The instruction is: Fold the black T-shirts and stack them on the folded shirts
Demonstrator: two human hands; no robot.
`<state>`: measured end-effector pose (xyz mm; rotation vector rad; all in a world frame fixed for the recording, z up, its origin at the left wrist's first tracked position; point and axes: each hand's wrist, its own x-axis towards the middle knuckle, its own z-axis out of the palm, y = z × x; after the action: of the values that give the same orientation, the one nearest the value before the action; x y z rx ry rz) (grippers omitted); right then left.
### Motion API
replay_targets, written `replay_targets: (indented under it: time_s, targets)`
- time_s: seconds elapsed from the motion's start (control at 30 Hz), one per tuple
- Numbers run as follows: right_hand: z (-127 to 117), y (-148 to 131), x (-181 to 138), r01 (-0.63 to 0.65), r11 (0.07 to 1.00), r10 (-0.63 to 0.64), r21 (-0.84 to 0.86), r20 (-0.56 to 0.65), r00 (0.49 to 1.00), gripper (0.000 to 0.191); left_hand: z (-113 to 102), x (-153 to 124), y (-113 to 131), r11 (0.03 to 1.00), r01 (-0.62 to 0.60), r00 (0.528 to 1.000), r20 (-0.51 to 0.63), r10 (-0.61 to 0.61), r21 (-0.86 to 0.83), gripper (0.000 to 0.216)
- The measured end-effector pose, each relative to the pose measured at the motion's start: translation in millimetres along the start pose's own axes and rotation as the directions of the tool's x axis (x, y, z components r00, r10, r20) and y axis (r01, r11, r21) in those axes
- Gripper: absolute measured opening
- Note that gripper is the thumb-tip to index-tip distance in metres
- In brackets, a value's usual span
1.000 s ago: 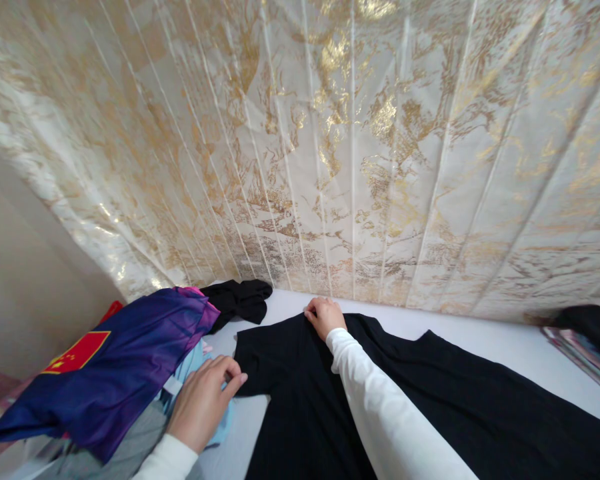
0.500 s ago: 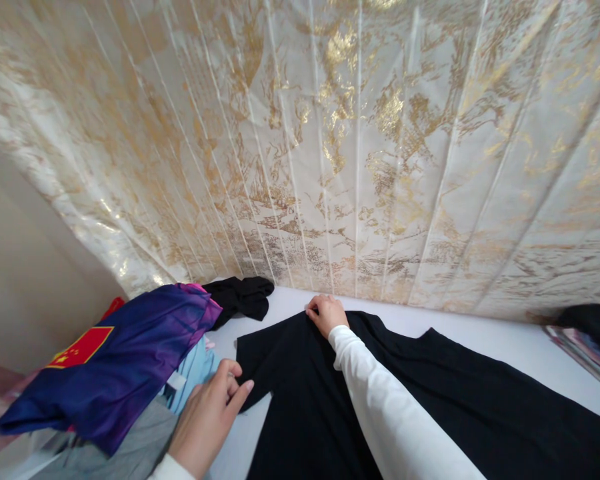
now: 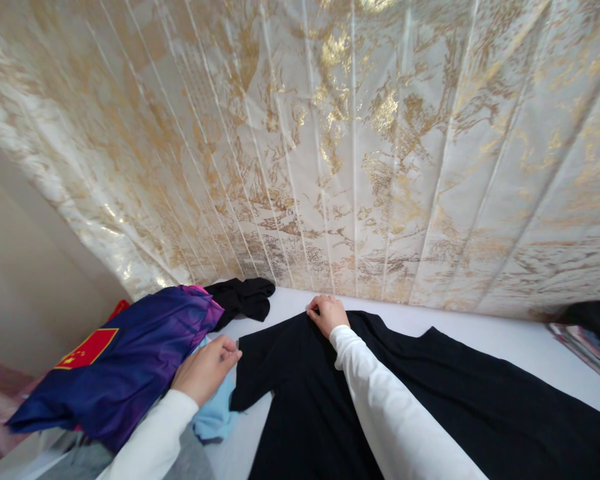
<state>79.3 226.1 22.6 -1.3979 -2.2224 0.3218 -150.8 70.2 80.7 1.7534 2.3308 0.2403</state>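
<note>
A black garment (image 3: 430, 400) lies spread flat on a white surface (image 3: 485, 340). My right hand (image 3: 326, 312) rests at its far edge near the collar, fingers curled and pinching the black cloth. My left hand (image 3: 206, 369) is closed at the tip of the garment's left sleeve (image 3: 250, 373), thumb and fingers pinching its corner. Both arms wear white sleeves.
A pile of clothes sits at the left: a blue-purple garment (image 3: 125, 360) with a red patch, light blue cloth (image 3: 215, 417) and grey cloth below. A small black garment (image 3: 245, 300) lies behind. A gold-patterned wall covering (image 3: 330, 147) rises close behind. Stacked items (image 3: 587, 340) lie far right.
My left hand moved up and away from me along the sleeve edge and pinched its corner. The right hand stayed at the collar.
</note>
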Motion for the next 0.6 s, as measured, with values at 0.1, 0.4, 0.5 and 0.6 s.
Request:
replay_targets:
  time_s: [0.1,0.4,0.5,0.6]
  targets:
    - [-0.4,-0.2,-0.1,0.002,1.000,-0.002,0.004,0.000,1.000,0.006,-0.5,19.9,8.4,0.999,0.037,0.999,0.003,-0.037,0.035,0.018]
    - [-0.9,-0.3,-0.7,-0.001,1.000,0.001,0.021,-0.003,1.000,0.008,-4.3,32.5,9.7,0.991,0.098,0.995,-0.003,-0.098,0.089,0.024]
    - [-0.6,0.2,-0.6,-0.001,1.000,0.001,0.024,0.001,1.000,0.007,-4.3,31.2,11.3,0.986,0.119,0.993,0.008,-0.121,0.117,0.026]
    - [-0.4,0.4,-0.5,0.001,1.000,-0.001,0.022,0.005,1.000,0.007,0.9,30.9,16.6,0.987,0.114,0.993,-0.002,-0.115,0.111,0.023]
